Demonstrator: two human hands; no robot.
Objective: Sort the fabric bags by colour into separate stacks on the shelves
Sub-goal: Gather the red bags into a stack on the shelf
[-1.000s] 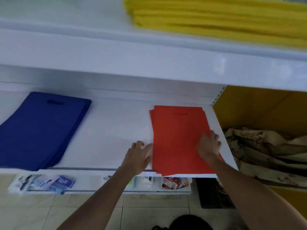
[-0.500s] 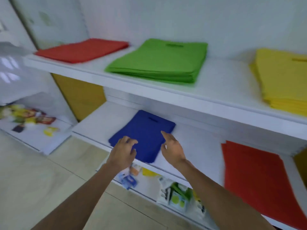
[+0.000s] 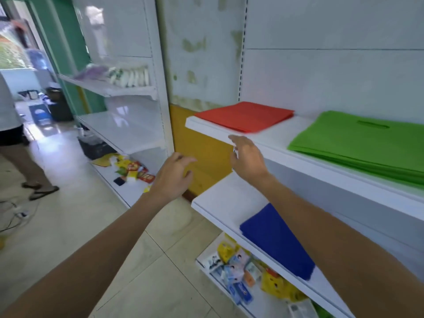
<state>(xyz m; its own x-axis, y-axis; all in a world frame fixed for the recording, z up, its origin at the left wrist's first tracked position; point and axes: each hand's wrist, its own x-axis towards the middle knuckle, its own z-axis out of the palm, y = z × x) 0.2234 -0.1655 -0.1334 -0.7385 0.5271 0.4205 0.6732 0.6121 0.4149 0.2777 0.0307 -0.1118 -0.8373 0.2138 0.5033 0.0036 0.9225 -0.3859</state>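
A stack of red fabric bags (image 3: 246,115) lies at the left end of the upper white shelf (image 3: 277,146). Green bags (image 3: 364,143) are stacked to its right on the same shelf. A stack of blue bags (image 3: 275,239) rests on the lower shelf (image 3: 220,198), partly hidden by my right forearm. My right hand (image 3: 246,159) hovers just in front of the upper shelf's edge, below the red stack, fingers relaxed and holding nothing. Further left, my left hand (image 3: 174,177) hangs in the air off the shelf's left end, fingers loosely spread and empty.
Small packets (image 3: 241,269) fill the bottom shelf. Another white shelf unit (image 3: 128,127) stands to the left with snack packs (image 3: 135,171) at its base. A person (image 3: 13,138) stands at the far left on the tiled floor (image 3: 75,221), beside cables.
The view swung left from the red stack on the lower shelf, past the blue bags, to the upper shelf's left end. Both hands left the lower shelf and rose toward the upper red stack.
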